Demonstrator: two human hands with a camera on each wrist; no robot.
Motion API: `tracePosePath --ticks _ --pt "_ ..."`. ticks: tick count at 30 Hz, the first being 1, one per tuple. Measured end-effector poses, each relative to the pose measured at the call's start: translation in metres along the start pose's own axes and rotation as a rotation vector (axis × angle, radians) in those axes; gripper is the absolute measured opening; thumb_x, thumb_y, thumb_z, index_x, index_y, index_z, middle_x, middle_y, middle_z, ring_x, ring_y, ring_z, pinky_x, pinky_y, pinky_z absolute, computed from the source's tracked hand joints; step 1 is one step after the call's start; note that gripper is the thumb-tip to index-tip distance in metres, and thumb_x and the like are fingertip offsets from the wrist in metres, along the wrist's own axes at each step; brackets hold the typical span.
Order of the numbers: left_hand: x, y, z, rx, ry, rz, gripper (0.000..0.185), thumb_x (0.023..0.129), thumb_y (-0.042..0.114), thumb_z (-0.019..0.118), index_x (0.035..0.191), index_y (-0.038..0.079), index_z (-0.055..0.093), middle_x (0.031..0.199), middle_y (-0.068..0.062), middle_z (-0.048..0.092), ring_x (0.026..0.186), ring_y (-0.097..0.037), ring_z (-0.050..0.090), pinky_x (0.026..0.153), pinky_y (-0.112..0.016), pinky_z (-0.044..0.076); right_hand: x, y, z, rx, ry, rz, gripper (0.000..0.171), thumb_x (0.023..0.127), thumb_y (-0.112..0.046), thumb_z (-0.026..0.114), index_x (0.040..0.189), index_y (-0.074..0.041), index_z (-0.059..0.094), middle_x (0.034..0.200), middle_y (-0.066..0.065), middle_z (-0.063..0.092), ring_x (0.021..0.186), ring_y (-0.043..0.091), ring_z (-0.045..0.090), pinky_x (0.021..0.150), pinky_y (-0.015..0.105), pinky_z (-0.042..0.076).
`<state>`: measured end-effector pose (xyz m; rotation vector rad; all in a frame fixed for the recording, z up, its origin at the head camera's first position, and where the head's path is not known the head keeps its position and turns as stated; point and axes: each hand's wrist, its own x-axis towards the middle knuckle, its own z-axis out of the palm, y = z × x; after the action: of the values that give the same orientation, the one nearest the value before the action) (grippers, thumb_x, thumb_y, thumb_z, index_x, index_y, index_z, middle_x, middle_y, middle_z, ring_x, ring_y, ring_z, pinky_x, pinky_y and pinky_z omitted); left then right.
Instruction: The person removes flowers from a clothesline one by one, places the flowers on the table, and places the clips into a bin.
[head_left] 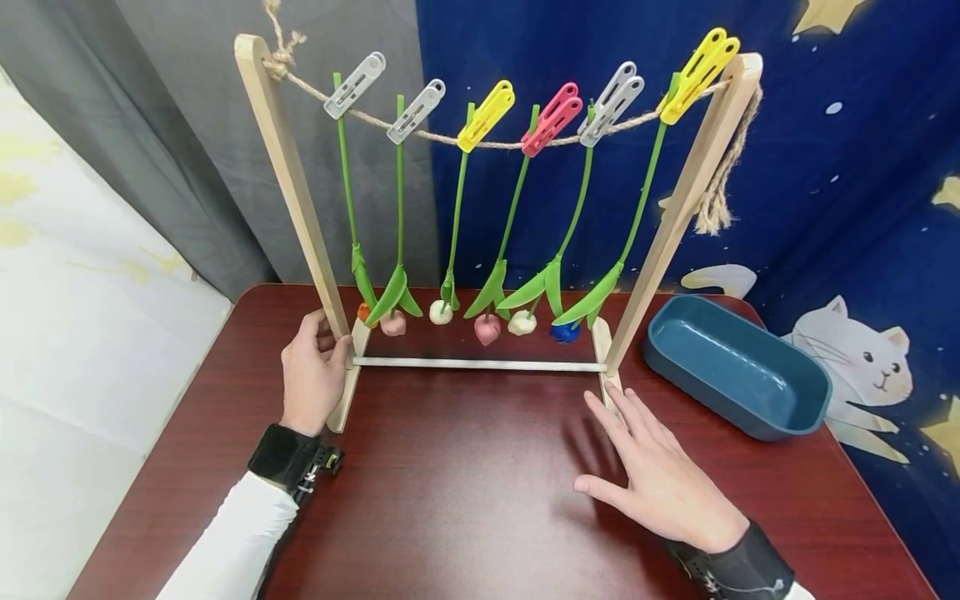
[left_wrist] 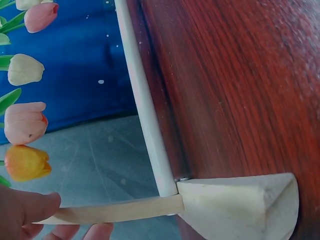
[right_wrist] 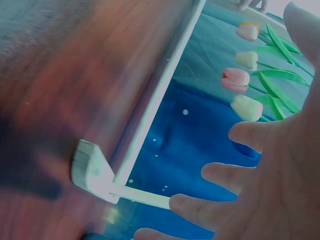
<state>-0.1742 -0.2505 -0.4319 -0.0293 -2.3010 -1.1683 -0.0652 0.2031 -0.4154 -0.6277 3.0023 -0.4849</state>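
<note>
Standing upright, wooden rack hangs six tulips, seemingly artificial.

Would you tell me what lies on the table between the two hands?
In the head view, only bare red-brown tabletop lies between the left hand, gripping the wooden rack at its post, and the open right hand.

Six artificial tulips hang upside down from one rope on one wooden rack: one orange tulip, two pink tulips, two white tulips and one blue tulip. Six clothespins hold them: three grey clothespins, two yellow clothespins and one pink clothespin. One blue oval tray lies beyond the right hand's fingers. Two hands are in view.
</note>
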Motion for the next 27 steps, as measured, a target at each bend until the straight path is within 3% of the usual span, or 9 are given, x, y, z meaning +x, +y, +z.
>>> tracePosePath --ticks 5,8,12,16,21,27 --pt "-0.001 0.003 -0.006 -0.02 0.01 0.004 0.049 0.097 -0.003 0.074 0.142 -0.003 0.055 0.123 -0.022 0.068 0.104 -0.034 0.074 0.087 -0.048 0.061 0.005 -0.005 -0.015 -0.017 0.015 -0.031 0.104 0.091 -0.073 0.068 0.172 -0.027 0.019 0.174 0.018 0.02 0.158 0.044 0.02 0.114 0.074 0.032" --pt "-0.003 0.009 -0.011 -0.015 0.051 0.014 0.052 0.096 -0.001 0.074 0.144 -0.003 0.053 0.124 -0.021 0.064 0.109 -0.032 0.069 0.09 -0.05 0.06 0.011 -0.009 -0.029 -0.029 0.049 -0.082 0.104 0.09 -0.074 0.068 0.171 -0.026 0.023 0.172 0.018 0.026 0.155 0.044 0.028 0.113 0.071 0.037" --pt "-0.005 0.024 -0.017 -0.01 0.123 0.058 0.05 0.097 0.0 0.072 0.143 -0.004 0.053 0.124 -0.022 0.059 0.113 -0.033 0.062 0.089 -0.044 0.054 0.02 -0.019 -0.052 -0.051 0.099 -0.15 0.105 0.089 -0.073 0.071 0.17 -0.022 0.028 0.17 0.017 0.031 0.147 0.041 0.044 0.108 0.066 0.046" --pt "-0.004 0.044 -0.021 -0.025 0.165 0.116 0.048 0.098 0.001 0.071 0.143 -0.003 0.055 0.125 -0.021 0.059 0.114 -0.031 0.062 0.09 -0.035 0.051 0.03 -0.033 -0.077 -0.082 0.151 -0.2 0.105 0.088 -0.071 0.074 0.17 -0.021 0.029 0.17 0.013 0.033 0.143 0.038 0.05 0.107 0.064 0.048" --pt "0.001 0.073 -0.026 -0.065 0.201 0.197 0.048 0.098 0.003 0.072 0.142 -0.002 0.056 0.125 -0.02 0.061 0.114 -0.03 0.062 0.091 -0.028 0.049 0.047 -0.056 -0.11 -0.098 0.28 -0.317 0.098 0.089 -0.064 0.078 0.166 -0.018 0.038 0.163 0.012 0.046 0.134 0.036 0.059 0.101 0.061 0.053" --pt "0.015 0.104 -0.029 -0.077 0.248 0.318 0.048 0.097 0.001 0.074 0.142 0.0 0.058 0.125 -0.019 0.062 0.113 -0.032 0.063 0.092 -0.035 0.05 0.073 -0.089 -0.152 -0.116 0.521 -0.517 0.082 0.099 -0.071 0.058 0.155 -0.01 0.055 0.145 0.014 0.063 0.121 0.033 0.067 0.098 0.057 0.056"
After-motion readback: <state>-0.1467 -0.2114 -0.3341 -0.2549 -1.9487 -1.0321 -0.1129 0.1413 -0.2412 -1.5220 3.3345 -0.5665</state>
